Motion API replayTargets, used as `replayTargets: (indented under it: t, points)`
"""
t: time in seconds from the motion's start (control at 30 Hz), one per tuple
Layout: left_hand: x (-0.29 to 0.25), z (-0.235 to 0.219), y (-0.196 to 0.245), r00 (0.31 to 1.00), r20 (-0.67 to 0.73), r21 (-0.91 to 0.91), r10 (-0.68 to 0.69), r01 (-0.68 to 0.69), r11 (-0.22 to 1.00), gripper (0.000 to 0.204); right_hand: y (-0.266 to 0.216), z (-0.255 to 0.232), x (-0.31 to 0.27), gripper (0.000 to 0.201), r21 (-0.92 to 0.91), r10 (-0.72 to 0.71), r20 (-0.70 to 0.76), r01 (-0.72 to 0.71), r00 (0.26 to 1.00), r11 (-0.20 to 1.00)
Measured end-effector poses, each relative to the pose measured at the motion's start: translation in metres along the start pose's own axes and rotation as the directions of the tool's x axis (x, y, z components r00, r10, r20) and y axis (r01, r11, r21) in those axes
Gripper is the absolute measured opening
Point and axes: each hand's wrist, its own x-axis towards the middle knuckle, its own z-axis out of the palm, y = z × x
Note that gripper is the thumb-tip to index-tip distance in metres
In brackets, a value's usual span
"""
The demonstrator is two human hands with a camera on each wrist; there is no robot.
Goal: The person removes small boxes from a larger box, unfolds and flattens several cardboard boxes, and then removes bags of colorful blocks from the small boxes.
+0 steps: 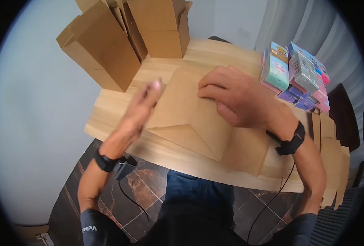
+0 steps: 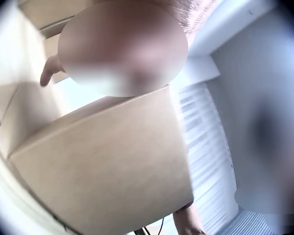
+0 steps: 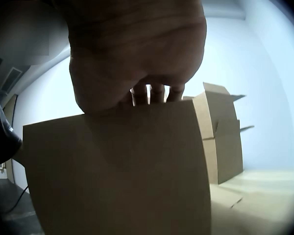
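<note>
A brown cardboard box [image 1: 178, 98], partly folded with loose flaps, lies on the table in front of me. My right hand [image 1: 241, 96] grips one of its panels from above with curled fingers. In the right wrist view several fingers show just past the top edge of that cardboard panel [image 3: 122, 171]. Blurred in the head view, my left hand [image 1: 141, 106] is at the box's left edge with its fingers extended. A large cardboard panel [image 2: 108, 166] fills the middle of the left wrist view, below the hand, most of which is blurred out.
Standing cardboard boxes [image 1: 102, 45] line the table's back left. Small colourful boxes [image 1: 276, 74] are stacked at the back right. Flat cardboard pieces [image 1: 331, 160] lean by the right edge. The wooden table's front edge [image 1: 178, 166] runs close to my body.
</note>
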Motion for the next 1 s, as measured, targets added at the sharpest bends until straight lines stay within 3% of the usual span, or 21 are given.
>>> replayTargets:
  t: [0.07,0.1,0.13,0.17,0.2,0.33,0.4,0.53,0.6,0.63,0.7,0.77,0.83,0.87,0.9,0.97,1.0]
  points:
    - [-0.019,0.007,0.038,0.965,0.219,0.093,0.147,-0.171,0.981,0.064,-0.005,0.009,-0.001,0.024,0.036,-0.005,0.001,0.005,1.0,0.999]
    - [-0.021,0.01,0.042,0.967,0.211,0.084,0.144,-0.164,0.983,0.064,-0.007,0.013,-0.001,0.027,0.064,-0.019,-0.009,0.019,1.0,0.998]
    - [-0.022,0.014,0.044,0.919,0.35,0.345,0.182,-0.307,0.887,0.068,-0.007,0.016,-0.002,0.027,0.071,-0.027,0.005,0.026,1.0,0.997]
    - [-0.02,0.017,0.044,0.853,0.494,0.551,0.169,-0.457,0.698,0.073,-0.007,0.018,-0.005,0.03,0.114,-0.007,0.031,0.003,1.0,0.993]
    - [-0.01,0.013,0.032,0.806,0.531,0.531,0.262,-0.557,0.638,0.081,-0.006,0.019,-0.007,0.033,0.152,0.017,0.053,-0.025,0.998,0.988]
    - [-0.006,0.009,0.036,0.816,0.527,0.619,0.238,-0.561,0.549,0.091,-0.01,0.007,-0.001,0.035,0.144,0.034,0.193,-0.062,0.981,0.988]
    - [-0.013,0.005,0.054,0.833,0.551,0.669,0.049,-0.476,0.571,0.103,-0.018,0.007,0.0,0.035,0.097,-0.026,0.296,-0.003,0.955,0.995]
    - [-0.011,-0.002,0.052,0.812,0.584,0.669,-0.012,-0.472,0.574,0.107,-0.02,0.014,0.003,0.033,0.07,-0.052,0.317,0.031,0.947,0.997]
    - [-0.012,-0.007,0.039,0.802,0.582,0.642,0.13,-0.552,0.532,0.107,-0.018,0.02,-0.003,0.031,0.114,-0.103,-0.055,0.109,0.993,0.988]
    - [-0.012,-0.007,0.033,0.803,0.579,0.638,0.145,-0.556,0.534,0.107,-0.021,0.019,-0.003,0.031,0.105,-0.113,-0.047,0.118,0.992,0.987]
    - [-0.014,-0.008,0.023,0.749,0.574,0.665,0.33,-0.662,0.347,0.109,-0.034,0.022,-0.005,0.03,0.104,-0.125,-0.26,0.156,0.957,0.982]
    - [-0.014,-0.008,0.024,0.759,0.542,0.678,0.361,-0.648,0.347,0.111,-0.039,0.015,-0.016,0.03,0.079,-0.116,-0.321,0.149,0.94,0.986]
    - [-0.015,-0.014,0.035,0.715,0.541,0.761,0.443,-0.64,0.105,0.116,-0.054,0.004,-0.022,0.026,-0.317,-0.26,-0.608,0.071,0.75,0.946]
    - [-0.021,-0.007,0.043,0.775,0.511,0.828,0.372,-0.56,0.032,0.121,-0.053,0.007,-0.027,0.025,-0.421,-0.302,-0.551,0.053,0.778,0.905]
    - [-0.026,0.008,0.047,0.773,0.512,0.826,0.374,-0.562,0.032,0.121,-0.054,0.01,-0.028,0.025,-0.424,-0.303,-0.55,0.053,0.778,0.904]
    - [-0.035,0.04,0.051,0.91,0.357,0.93,0.21,-0.367,0.009,0.124,-0.056,0.015,-0.029,0.024,-0.33,-0.219,-0.494,0.052,0.841,0.943]
    - [-0.034,0.045,0.045,0.88,0.409,0.912,0.244,-0.406,-0.064,0.12,-0.06,0.013,-0.03,0.024,-0.331,-0.222,-0.486,0.057,0.845,0.942]
